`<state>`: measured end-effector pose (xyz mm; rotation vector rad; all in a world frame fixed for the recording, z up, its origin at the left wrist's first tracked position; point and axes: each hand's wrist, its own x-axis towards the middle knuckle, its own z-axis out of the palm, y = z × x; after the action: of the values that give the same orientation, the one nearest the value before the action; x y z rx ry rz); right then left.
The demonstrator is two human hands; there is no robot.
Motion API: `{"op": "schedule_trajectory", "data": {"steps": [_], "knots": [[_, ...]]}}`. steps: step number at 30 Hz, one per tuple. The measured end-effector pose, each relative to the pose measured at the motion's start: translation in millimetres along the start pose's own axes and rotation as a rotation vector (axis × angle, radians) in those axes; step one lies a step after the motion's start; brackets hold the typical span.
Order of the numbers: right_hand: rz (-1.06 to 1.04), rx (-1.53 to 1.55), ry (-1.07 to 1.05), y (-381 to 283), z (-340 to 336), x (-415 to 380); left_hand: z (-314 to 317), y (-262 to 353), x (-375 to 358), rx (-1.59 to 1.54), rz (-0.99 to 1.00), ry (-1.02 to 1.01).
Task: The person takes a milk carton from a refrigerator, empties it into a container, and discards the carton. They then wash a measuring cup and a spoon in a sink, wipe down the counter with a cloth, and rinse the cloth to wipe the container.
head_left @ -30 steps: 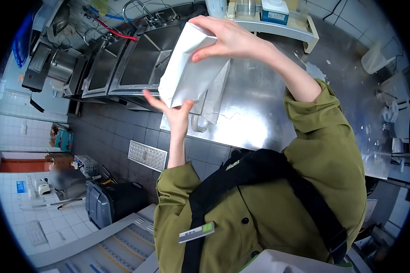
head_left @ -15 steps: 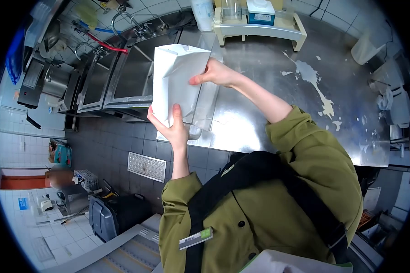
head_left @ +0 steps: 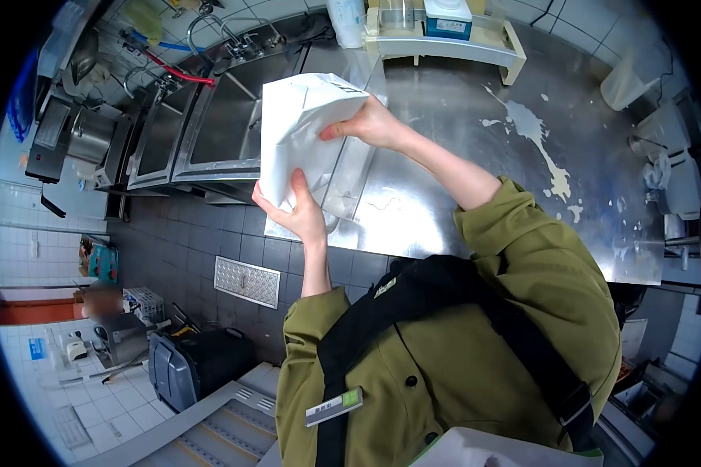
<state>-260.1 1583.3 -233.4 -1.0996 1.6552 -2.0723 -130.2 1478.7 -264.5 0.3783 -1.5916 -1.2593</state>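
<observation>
A white package (head_left: 292, 136), creased on its front, is held up between both hands near the left end of the steel counter (head_left: 436, 156). My left hand (head_left: 300, 214) grips its lower edge, thumb on the front and fingers mostly hidden behind. On the upper right side, my right hand (head_left: 366, 124) holds it with the thumb pressed on the front. Some dark marking shows at the package's top right corner. Behind and below it, a clear plastic container (head_left: 349, 183) lies at the counter's edge.
Steel sinks (head_left: 230, 117) with taps adjoin the counter on the left. A cream rack (head_left: 448, 47) stands at the back, beside a white cup stack (head_left: 346, 22). Pale liquid (head_left: 541, 140) is spilled on the counter. A dark bin (head_left: 199, 366) stands at lower left.
The package has bent and turned slightly, and dark marking now shows at its top right corner. Both hands keep hold; my left hand has moved slightly up and right.
</observation>
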Motion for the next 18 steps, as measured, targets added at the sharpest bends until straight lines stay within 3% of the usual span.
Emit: {"op": "schedule_trajectory", "data": {"steps": [7, 10, 12, 14, 15, 17, 18], "knots": [[-0.009, -0.038, -0.003, 13.1, 1.3, 3.9, 0.4, -8.1, 6.7, 0.016, -0.032, 0.007], [0.144, -0.181, -0.331, -7.0, -26.3, 4.7, -6.2, -11.7, 13.2, 0.023, -0.034, -0.084], [-0.003, -0.133, -0.219, -13.9, -49.9, -0.8, -14.6, -9.8, 17.8, 0.089, 0.025, -0.181], [-0.17, -0.438, -0.335, -40.7, -51.5, 15.6, -19.5, -17.2, 17.2, 0.251, 0.184, -0.213], [-0.139, -0.407, -0.432, -53.2, -40.1, 24.5, -23.0, -15.9, 19.3, 0.2, 0.115, -0.252], [-0.229, -0.658, -0.347, -59.1, -16.6, 34.2, -25.8, -24.4, 22.2, 0.133, 0.13, -0.278], [-0.331, -0.543, -0.222, -36.2, -11.2, 38.9, -28.2, -21.8, 24.7, 0.136, 0.135, -0.289]]}}
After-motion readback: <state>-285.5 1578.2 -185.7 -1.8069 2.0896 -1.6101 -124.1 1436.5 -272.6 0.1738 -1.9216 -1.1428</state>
